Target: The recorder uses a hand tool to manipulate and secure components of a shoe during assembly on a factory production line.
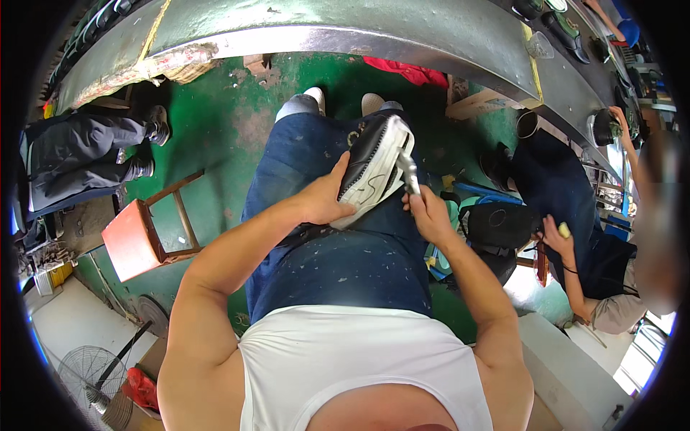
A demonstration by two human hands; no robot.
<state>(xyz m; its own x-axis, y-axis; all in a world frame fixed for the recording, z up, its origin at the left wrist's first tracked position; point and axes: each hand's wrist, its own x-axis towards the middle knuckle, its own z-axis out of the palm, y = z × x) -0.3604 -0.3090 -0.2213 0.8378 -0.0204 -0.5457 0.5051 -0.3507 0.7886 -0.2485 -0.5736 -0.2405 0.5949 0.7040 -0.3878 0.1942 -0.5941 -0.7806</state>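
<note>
Just toward 1 o'clock, above the lap, a black-and-white sneaker (374, 165) is gripped between the thumb and fingers of the left hand (329, 192), some fingertips hidden behind it. The right hand (427, 210) curls around a metal tool (409, 171), whose covered lower end leaves its kind hard to tell; whether its tip touches the sneaker is unclear. At 3 o'clock a co-worker (560, 172) is partly blurred. Between 1 and 2 o'clock, a clear cup (540, 46) sits on the counter (345, 20), its contents unreadable. The counter's edge bows across 12 o'clock; green floor (226, 136) stretches from there toward a red-seated stool (131, 241) at 9 o'clock.
</note>
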